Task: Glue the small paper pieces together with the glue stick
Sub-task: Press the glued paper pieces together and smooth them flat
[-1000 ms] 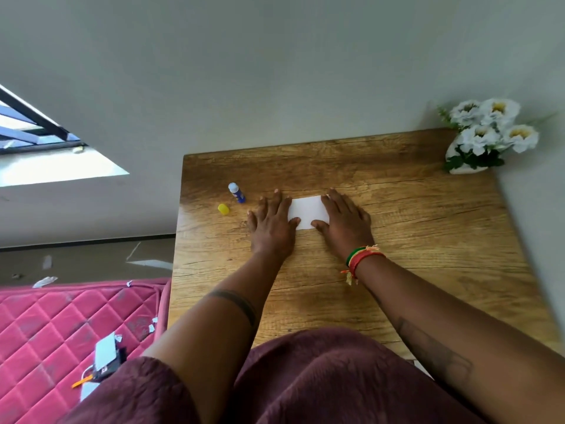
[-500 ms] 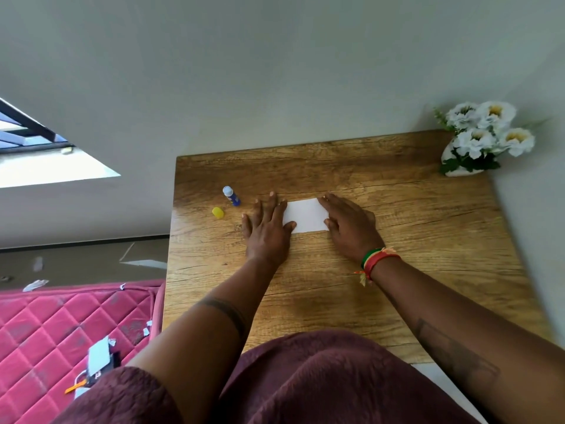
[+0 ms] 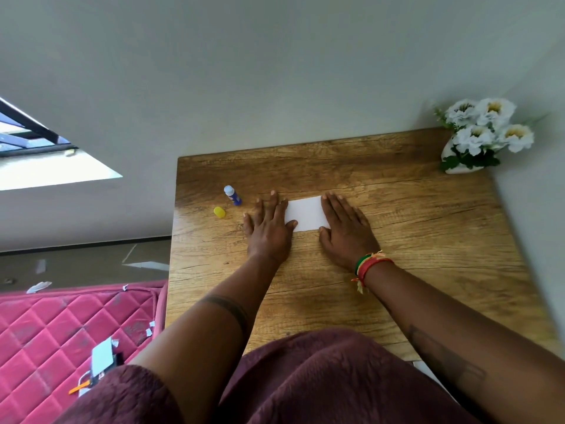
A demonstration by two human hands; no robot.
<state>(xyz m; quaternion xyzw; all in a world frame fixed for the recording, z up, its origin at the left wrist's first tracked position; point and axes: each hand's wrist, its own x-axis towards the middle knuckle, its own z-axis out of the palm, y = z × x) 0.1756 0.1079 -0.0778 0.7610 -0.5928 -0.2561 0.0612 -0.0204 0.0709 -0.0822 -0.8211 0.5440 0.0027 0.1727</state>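
A small white paper piece (image 3: 306, 213) lies flat on the wooden table (image 3: 412, 228). My left hand (image 3: 269, 228) rests palm down on its left edge, fingers spread. On the paper's right edge my right hand (image 3: 347, 229) presses flat in the same way. Both ends of the paper are hidden under my fingers. To the left stands the blue glue stick (image 3: 232, 195), uncapped, with its yellow cap (image 3: 219, 212) lying beside it on the table.
A white vase of white flowers (image 3: 480, 136) stands at the table's far right corner against the wall. Left of the table, a pink quilted mattress (image 3: 61, 332) carries paper scraps and scissors (image 3: 91, 377). A wall runs along the table's far edge.
My hands have slid slightly apart over the paper, uncovering more of it. The camera view has shifted a little; the glue stick and cap have not moved.
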